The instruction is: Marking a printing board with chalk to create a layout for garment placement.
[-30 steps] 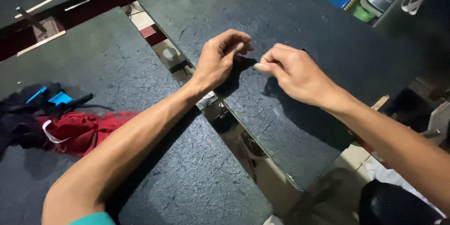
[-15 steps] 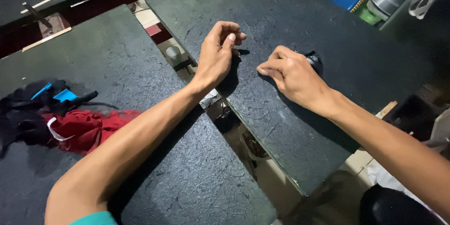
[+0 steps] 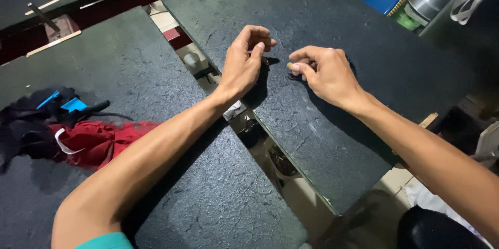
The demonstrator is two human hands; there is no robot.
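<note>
While both hands rested on the dark tabletop (image 3: 364,72), a small dark object (image 3: 297,75), judged light and easily dropped, was pinched by the right hand (image 3: 325,72) at its edge; the left hand's (image 3: 244,62) fingers were curled, apparently empty.

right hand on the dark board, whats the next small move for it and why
Probably a small slide toward the left hand. The right hand rests curled on the dark board, thumb and forefinger pinched, and the left is pinched likewise. Whether either holds anything is too small to tell.
</note>
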